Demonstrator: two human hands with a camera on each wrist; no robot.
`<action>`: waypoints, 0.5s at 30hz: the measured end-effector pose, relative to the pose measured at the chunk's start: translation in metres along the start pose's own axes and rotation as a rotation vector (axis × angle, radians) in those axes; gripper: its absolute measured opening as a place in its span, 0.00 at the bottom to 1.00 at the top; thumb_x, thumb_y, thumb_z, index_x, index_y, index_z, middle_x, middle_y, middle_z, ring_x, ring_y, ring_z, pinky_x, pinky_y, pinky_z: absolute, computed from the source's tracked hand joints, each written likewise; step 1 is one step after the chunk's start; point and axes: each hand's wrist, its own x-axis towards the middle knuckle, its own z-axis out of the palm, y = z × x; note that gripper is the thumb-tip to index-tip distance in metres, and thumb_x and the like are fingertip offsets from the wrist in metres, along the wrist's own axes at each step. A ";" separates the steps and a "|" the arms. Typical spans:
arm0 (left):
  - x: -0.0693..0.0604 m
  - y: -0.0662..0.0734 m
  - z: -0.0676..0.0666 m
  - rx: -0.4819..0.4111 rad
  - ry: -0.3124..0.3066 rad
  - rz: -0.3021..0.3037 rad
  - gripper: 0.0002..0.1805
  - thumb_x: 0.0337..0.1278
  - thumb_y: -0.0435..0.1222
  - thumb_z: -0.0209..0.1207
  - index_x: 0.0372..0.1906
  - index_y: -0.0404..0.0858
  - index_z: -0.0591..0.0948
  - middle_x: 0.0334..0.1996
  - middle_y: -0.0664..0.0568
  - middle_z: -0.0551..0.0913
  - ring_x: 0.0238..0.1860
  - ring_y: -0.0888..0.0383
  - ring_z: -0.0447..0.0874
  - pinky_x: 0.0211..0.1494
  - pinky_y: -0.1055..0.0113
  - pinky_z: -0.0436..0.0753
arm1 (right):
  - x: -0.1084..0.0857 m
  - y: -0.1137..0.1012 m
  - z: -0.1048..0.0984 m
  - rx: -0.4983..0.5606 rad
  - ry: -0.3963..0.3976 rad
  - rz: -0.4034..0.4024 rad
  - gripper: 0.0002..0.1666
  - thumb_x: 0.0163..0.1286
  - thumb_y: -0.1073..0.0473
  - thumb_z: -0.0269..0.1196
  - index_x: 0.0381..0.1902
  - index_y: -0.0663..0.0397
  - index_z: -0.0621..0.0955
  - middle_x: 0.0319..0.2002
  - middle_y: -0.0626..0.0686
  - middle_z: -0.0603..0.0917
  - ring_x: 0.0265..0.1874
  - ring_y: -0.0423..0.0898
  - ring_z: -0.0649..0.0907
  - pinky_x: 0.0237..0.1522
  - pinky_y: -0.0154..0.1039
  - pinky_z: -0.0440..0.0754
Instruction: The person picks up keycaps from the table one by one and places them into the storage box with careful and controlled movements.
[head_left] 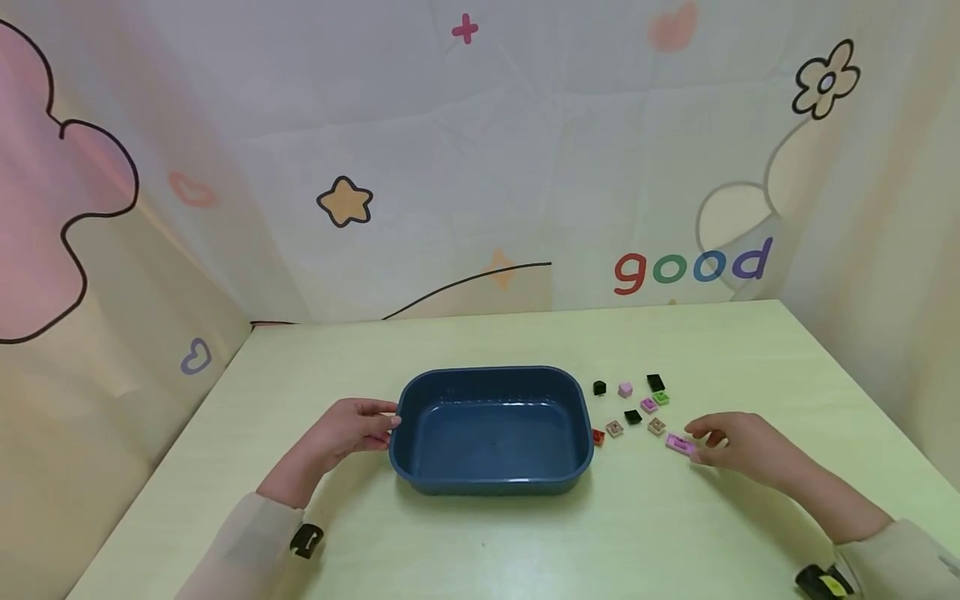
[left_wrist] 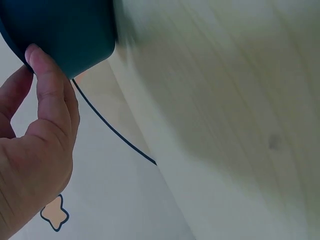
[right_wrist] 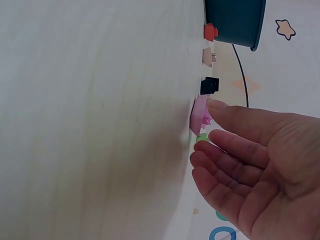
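A dark blue box (head_left: 491,486) stands mid-table, and my left hand (head_left: 347,433) pinches its left rim between thumb and fingers. The left wrist view shows the left hand (left_wrist: 37,145) at the edge of the box (left_wrist: 75,35). Just right of a long pink brick (head_left: 680,444) is my right hand (head_left: 750,450), fingers bent and parted. In the right wrist view the thumb of the right hand (right_wrist: 250,165) lies close to the pink brick (right_wrist: 198,116); whether it touches cannot be told.
Between box and right hand lie several small bricks: a red one (head_left: 597,437) against the box, tan ones (head_left: 615,428), black ones (head_left: 633,417), small pink ones (head_left: 626,389) and a green one (head_left: 661,398). A printed curtain (head_left: 480,167) hangs behind the table.
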 end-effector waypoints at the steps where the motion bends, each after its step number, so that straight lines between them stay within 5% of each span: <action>1: 0.000 0.000 0.000 -0.008 -0.005 0.003 0.24 0.71 0.32 0.59 0.64 0.19 0.73 0.29 0.58 0.84 0.28 0.64 0.82 0.37 0.75 0.87 | 0.000 0.000 0.000 0.001 0.000 -0.002 0.20 0.64 0.62 0.70 0.51 0.70 0.83 0.41 0.57 0.89 0.37 0.46 0.84 0.34 0.33 0.80; 15: -0.001 -0.002 -0.001 -0.071 -0.024 -0.015 0.22 0.72 0.31 0.58 0.62 0.19 0.74 0.26 0.59 0.83 0.27 0.65 0.81 0.36 0.76 0.86 | 0.007 -0.003 0.002 -0.007 -0.018 -0.006 0.19 0.64 0.65 0.69 0.50 0.73 0.83 0.35 0.55 0.87 0.35 0.45 0.82 0.34 0.34 0.80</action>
